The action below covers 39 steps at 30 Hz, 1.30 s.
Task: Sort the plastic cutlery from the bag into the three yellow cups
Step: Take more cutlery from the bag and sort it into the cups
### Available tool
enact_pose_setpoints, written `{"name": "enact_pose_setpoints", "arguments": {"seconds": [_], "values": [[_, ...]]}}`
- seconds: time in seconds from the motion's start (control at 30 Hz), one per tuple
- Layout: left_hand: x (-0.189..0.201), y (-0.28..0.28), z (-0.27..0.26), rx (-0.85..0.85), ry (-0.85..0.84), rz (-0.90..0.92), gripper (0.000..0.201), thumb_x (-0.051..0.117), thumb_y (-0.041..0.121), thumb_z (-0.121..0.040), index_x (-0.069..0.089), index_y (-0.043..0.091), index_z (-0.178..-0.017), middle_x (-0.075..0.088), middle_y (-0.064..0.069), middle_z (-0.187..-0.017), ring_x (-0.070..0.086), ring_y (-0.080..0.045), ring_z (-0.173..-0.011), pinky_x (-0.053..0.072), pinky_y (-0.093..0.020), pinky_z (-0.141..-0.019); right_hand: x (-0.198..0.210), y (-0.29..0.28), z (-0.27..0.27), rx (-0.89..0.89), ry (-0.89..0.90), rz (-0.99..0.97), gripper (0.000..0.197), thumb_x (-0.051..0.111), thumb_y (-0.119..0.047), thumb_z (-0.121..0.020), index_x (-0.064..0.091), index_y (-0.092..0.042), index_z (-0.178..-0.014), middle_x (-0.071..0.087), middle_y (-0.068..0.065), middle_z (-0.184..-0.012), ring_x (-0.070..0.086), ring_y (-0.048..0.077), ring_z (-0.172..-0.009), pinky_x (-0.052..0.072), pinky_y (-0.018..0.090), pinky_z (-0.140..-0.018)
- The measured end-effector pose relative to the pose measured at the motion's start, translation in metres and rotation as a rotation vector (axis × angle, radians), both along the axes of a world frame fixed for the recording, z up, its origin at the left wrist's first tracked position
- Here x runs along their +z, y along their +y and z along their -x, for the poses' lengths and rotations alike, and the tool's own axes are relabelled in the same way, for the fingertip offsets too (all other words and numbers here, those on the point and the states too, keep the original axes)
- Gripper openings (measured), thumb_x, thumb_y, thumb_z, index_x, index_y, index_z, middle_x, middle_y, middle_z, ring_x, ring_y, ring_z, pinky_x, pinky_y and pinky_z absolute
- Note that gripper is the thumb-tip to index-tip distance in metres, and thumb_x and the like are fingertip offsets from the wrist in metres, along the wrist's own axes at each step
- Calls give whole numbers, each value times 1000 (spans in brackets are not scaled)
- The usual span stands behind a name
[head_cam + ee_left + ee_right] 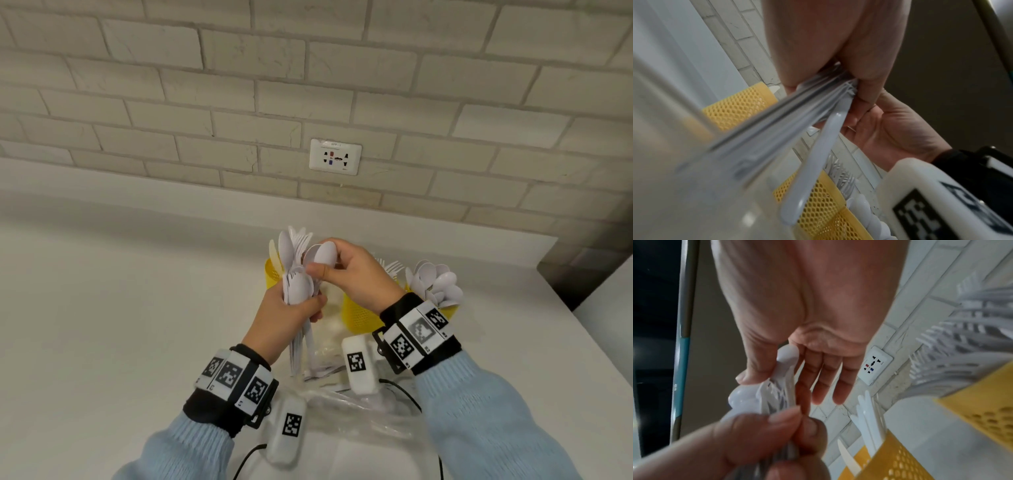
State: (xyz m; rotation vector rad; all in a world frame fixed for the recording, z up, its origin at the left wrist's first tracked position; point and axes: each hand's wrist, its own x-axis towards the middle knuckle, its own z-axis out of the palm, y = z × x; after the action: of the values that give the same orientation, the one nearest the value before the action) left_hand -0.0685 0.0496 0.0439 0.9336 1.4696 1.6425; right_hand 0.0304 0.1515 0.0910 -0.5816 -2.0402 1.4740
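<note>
Crumpled clear bag lies nearest; left hand grips cutlery bundle, right hand pinches a spoon.

Glossy white plastic cutlery, perforated yellow cups, matt brick wall, smooth countertop

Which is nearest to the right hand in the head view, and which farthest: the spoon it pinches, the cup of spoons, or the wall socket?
1. Spoon, pinched in the right hand.
2. Cup of spoons, just right of that wrist.
3. Wall socket, up on the brick wall.
</note>
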Motion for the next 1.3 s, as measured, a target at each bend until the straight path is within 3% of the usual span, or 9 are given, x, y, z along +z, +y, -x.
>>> {"name": "enact_pose_setpoints", "arguments": {"seconds": [0.23, 0.4, 0.53, 0.73, 0.83, 0.97, 1.07, 1.17, 1.3], "values": [[6, 10, -17, -42, 70, -1, 12, 71, 10, -82, 59, 7, -80, 59, -7, -61, 56, -14, -54, 49, -25, -57, 13, 6, -28, -147, 200, 74, 11, 64, -3, -83, 58, -3, -92, 65, 24, -93, 62, 25, -87, 52, 33, -79], [8, 23, -27, -38, 147, 3, 17, 73, 11, -81, 57, 13, -77, 55, 3, -57, 51, -10, -51, 46, -19, -52, 40, 15, -61, -340, 425, 87, 10, 56, -6, -89, 53, -15, -88, 65, 4, -78, 70, 23, -69, 57, 30, -66], [6, 27, -34, -47, 177, 3, 21, 75, 12, -78, 55, 11, -76, 55, 9, -56, 50, -5, -50, 44, -16, -52, 60, 31, -97, -527, 475, -80, 12, 55, -8, -91, 50, -18, -88, 61, 7, -79, 68, 23, -67, 56, 37, -70], [10, 30, -42, -48, 179, -24, 19, 75, 12, -79, 56, 10, -82, 58, 4, -68, 55, -4, -59, 46, -19, -59, 43, 58, -129, -772, 429, -289, 16, 57, -12, -90, 48, -26, -89, 58, 4, -81, 66, 21, -69, 52, 30, -68], [10, 32, -44, -38, 182, -21, 14, 72, 14, -81, 61, 6, -84, 59, 2, -70, 56, -7, -63, 46, -22, -61, 22, 66, -125, -793, 325, -239, 18, 57, -12, -90, 47, -28, -88, 57, -3, -80, 63, 15, -66, 50, 19, -62], [11, 31, -47, -60, 149, -40, 16, 71, 13, -82, 67, -2, -87, 65, -5, -73, 60, -10, -65, 48, -22, -63, -18, 73, -116, -747, 0, -156, 9, 55, -20, -91, 48, -26, -93, 63, 9, -89, 63, 28, -82, 52, 34, -70], [13, 28, -50, -88, 143, -50, 16, 69, 11, -83, 70, -4, -91, 67, -5, -75, 59, -6, -63, 46, -16, -57, -29, 75, -115, -719, -120, -169, 10, 51, -27, -93, 51, -20, -100, 64, 15, -102, 60, 25, -85, 48, 26, -64], [13, 27, -50, -100, 129, -53, 16, 68, 10, -84, 71, -3, -92, 68, 3, -71, 59, -3, -60, 45, -12, -54, -27, 77, -114, -699, -184, -260, 27, 54, -32, -92, 56, -15, -112, 60, 8, -116, 56, 20, -103, 44, 28, -86], [12, 29, -48, -93, 142, -35, 29, 73, 20, -81, 69, -5, -93, 68, -16, -79, 62, -11, -67, 49, -20, -61, -15, 61, -107, -695, -72, -529, 31, 60, -33, -88, 61, -17, -115, 55, 0, -116, 49, 13, -113, 34, 20, -95]]}}
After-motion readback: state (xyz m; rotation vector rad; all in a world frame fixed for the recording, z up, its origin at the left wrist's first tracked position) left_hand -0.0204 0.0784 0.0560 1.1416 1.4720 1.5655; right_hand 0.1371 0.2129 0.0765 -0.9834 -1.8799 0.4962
